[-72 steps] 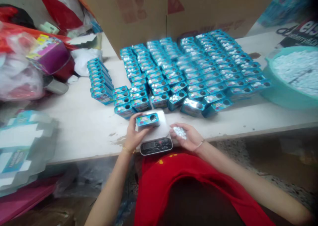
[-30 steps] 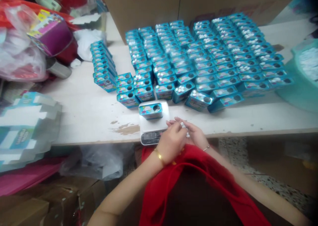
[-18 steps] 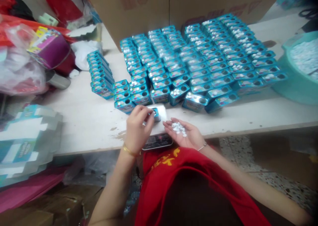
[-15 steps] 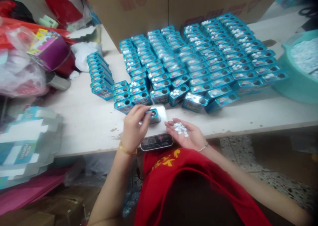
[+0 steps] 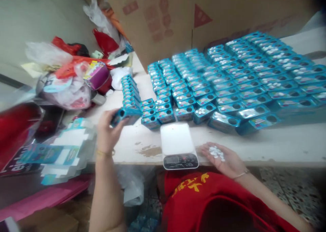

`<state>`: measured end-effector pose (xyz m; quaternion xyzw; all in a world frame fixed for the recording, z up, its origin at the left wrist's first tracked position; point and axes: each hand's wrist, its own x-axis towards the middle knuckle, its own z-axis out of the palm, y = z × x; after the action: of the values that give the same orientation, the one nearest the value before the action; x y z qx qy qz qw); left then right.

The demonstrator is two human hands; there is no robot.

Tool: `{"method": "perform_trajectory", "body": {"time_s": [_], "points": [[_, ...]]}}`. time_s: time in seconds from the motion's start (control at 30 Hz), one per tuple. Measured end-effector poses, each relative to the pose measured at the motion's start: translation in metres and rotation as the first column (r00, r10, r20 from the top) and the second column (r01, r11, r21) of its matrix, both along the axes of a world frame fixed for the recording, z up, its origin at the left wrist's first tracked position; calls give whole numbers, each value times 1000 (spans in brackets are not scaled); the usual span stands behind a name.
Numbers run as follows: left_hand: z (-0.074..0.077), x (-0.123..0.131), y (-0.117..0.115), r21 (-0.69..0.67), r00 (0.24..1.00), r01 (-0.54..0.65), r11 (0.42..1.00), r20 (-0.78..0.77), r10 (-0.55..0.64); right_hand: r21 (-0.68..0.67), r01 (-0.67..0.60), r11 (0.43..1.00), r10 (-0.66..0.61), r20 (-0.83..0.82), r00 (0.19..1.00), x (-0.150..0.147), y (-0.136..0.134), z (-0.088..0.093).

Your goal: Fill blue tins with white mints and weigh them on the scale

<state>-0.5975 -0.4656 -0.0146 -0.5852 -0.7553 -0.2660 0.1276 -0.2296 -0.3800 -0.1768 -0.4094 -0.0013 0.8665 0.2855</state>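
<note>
My left hand (image 5: 108, 131) grips a small blue tin (image 5: 117, 117) with a dark round hole in its top. It holds the tin at the near end of a short row of similar tins (image 5: 130, 92). My right hand (image 5: 225, 160) lies palm up above the table's front edge, with a small heap of white tablets (image 5: 216, 153) in it. Between the hands stands a white digital scale (image 5: 177, 140) with a black control panel; its plate is bare.
Many blue tins (image 5: 229, 82) stand in rows across the table (image 5: 150, 147), several with white tablets on their tops. A large cardboard box (image 5: 175, 18) rises behind them. Flattened blue-and-white cartons (image 5: 66, 150) and plastic bags (image 5: 73, 92) lie at the left.
My left hand has lifted the blue tin off the scale and carried it left to the short row. The right hand still holds the tablets. The view has swung left.
</note>
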Motion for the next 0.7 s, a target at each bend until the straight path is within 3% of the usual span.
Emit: {"method": "perform_trajectory", "body": {"time_s": [0.07,0.17,0.27,0.33,0.4,0.53,0.6,0.7], "points": [[-12,-41,9,-38,996,-86,996,-36,84,5,-5,1000,5,1,1000,-1,-1,0],[-44,-82,30,-223,994,-107,969,-46,99,13,-12,1000,12,2,1000,-1,-1,1],[-70,-96,46,-327,993,-115,938,-60,101,26,-24,999,24,4,1000,0,-2,-1],[-77,-94,52,-327,991,-118,938,-91,93,33,-30,999,30,8,1000,0,-2,-1],[-76,-87,57,-262,987,-133,956,-125,103,31,-36,999,35,17,999,-1,-2,-1],[-59,-67,86,-174,990,-106,979,-115,86,42,-65,997,64,28,998,-2,-2,-1],[-51,-56,111,-321,995,-66,945,-96,37,58,-71,996,70,19,997,-2,-2,-3],[-49,-42,154,-602,997,-48,797,-77,2,76,-62,995,62,4,998,-1,-3,-5]]}}
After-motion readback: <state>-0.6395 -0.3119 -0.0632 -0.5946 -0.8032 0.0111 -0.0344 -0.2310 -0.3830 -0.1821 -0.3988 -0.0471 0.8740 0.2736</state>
